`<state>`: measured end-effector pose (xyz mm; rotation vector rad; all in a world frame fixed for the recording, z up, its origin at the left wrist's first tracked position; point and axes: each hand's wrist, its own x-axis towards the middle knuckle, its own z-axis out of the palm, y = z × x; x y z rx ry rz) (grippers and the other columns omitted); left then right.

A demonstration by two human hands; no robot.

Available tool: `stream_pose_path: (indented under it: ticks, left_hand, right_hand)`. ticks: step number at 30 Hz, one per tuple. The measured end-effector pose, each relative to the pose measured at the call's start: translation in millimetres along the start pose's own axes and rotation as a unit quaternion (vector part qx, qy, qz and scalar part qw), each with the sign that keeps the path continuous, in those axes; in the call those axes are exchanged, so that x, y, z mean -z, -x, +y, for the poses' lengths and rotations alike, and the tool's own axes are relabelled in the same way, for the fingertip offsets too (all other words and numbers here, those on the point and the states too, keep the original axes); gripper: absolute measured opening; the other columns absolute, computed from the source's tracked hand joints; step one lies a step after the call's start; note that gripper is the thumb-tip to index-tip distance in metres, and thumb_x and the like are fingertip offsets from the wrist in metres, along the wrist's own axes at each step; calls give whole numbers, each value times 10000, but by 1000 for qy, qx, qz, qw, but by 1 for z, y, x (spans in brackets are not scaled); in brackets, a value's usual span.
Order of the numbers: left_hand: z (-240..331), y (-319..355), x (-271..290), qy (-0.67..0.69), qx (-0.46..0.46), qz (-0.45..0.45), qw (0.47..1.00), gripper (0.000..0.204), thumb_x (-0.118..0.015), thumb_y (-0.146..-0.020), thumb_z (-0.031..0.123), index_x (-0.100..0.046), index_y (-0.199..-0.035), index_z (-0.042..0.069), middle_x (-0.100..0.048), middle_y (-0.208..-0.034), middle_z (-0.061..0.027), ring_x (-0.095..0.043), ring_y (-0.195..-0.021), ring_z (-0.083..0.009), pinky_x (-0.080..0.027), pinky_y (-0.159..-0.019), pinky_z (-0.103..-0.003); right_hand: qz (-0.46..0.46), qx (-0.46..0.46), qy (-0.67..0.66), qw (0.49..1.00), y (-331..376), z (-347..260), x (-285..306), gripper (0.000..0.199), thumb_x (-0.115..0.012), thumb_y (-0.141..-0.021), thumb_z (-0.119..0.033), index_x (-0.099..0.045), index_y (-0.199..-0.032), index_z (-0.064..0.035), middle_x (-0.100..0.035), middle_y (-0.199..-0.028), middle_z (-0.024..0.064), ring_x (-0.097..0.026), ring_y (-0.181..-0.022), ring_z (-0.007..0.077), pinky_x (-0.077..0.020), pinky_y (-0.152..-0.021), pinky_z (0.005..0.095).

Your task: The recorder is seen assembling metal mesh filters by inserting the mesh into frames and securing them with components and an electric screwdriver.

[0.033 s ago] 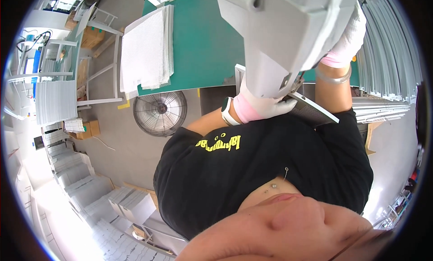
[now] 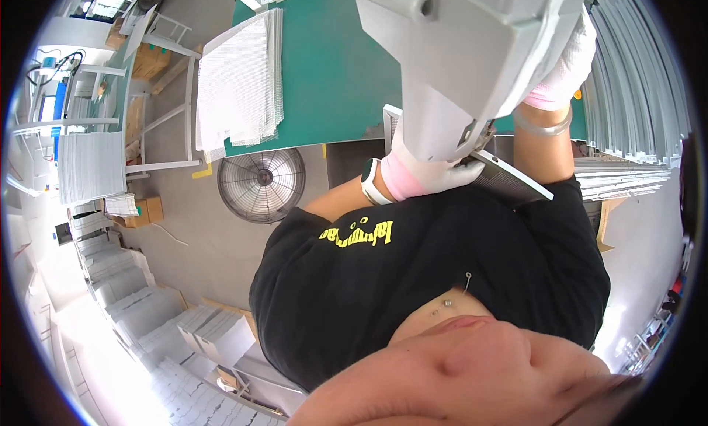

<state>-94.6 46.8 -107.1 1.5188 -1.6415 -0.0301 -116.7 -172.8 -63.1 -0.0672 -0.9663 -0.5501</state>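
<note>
A large pale grey machine head fills the upper middle, with small metal parts at its lower tip. My left hand, in a white glove with a pink cuff, is partly hidden behind that tip. Its fingers close over a framed panel with a white edge strip and dark mesh, held close to my body beside the metal parts. My right hand, gloved the same way, is raised at the right side of the machine head. Its fingers are hidden behind the housing, so what it touches does not show.
A stack of white mesh sheets lies on the green tabletop. Long pale strips are packed together at the right. A round floor fan stands below the table's edge. Stacked white panels fill the lower left.
</note>
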Motion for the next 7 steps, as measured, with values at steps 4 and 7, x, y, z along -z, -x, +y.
stream_pose_path:
  ticks: [4,7]
  left_hand:
    - [-12,14,-17,-22,28,0,999,488,-787,-730,356,-723,-1186,196,-673,-1052,-30,-642,-939,-256,-486,-793,-437]
    - [-18,24,-27,52,107,-40,992,494,-799,-699,325,-724,-1169,192,-661,-1034,-95,-626,-898,-316,-467,-779,-464]
  right_hand:
    - [119,33,728,674,27,-48,-23,450,-660,-991,-318,-573,-1391,-131,-665,-1245,130,-683,-1051,284,-561,-903,356]
    - [194,-18,643,741,20,-5,-39,490,-579,-1043,-332,-546,-1371,31,-705,-1167,135,-685,-1039,188,-555,-924,328]
